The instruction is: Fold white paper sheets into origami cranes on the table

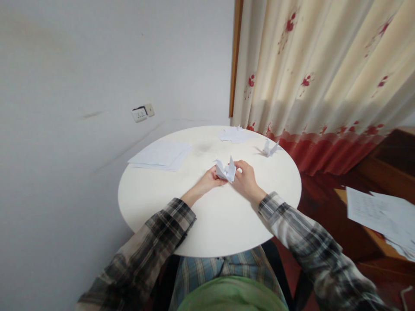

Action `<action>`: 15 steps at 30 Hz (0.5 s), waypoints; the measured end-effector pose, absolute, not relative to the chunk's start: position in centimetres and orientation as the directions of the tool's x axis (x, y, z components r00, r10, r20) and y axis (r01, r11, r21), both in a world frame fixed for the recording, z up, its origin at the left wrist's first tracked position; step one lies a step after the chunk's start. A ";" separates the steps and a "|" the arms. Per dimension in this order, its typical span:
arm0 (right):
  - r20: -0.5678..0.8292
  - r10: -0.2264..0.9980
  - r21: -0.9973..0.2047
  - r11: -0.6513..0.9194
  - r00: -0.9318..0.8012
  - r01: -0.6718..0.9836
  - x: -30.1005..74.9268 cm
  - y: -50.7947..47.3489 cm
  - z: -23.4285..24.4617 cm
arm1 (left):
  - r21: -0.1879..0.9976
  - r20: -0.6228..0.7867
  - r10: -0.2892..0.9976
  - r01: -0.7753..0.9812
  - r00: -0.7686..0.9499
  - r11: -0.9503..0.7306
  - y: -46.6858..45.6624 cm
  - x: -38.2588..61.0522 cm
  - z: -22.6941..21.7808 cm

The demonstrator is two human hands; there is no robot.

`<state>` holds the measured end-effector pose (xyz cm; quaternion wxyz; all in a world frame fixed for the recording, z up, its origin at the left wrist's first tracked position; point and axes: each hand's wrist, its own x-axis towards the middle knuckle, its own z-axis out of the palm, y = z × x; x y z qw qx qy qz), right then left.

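1. Head view: loose sheets [379, 211] at the far right bear faint lines of writing, too blurred to read; the right edge cuts them off.
2. A white folded paper crane [226, 171], wings up, is held just above the middle of the round white worktop [214, 224]; the left grip [206, 181] is clamped on its left side and underside, some fingers hidden by the paper.
3. The right grip [247, 176] meets its right side; a wing covers the fingertips, so I cannot tell whether they pinch.
4. A second crane [270, 149] stands near the worktop's right edge; a small white shape [239, 128] beyond is hard to make out.
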<state>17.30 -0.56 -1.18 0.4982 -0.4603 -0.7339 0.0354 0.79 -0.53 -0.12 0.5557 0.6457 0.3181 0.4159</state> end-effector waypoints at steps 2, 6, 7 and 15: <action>0.709 0.701 -0.506 0.580 -0.074 0.639 17.3 -0.6 -1.1 | 0.983 0.180 0.876 -0.046 0.447 -0.179 -0.6 0.8 0.0; 0.721 0.689 -0.498 0.590 -0.074 0.636 17.3 -0.6 -1.1 | 0.983 0.180 0.875 -0.058 0.449 -0.173 -0.7 0.8 0.1; 0.721 0.689 -0.495 0.588 -0.075 0.639 17.3 -0.6 -1.1 | 0.983 0.181 0.874 -0.062 0.452 -0.171 -0.7 0.8 0.1; 0.735 0.675 -0.473 0.580 -0.066 0.663 17.3 -0.7 -1.1 | 0.984 0.180 0.873 -0.078 0.453 -0.163 -0.5 0.8 -0.1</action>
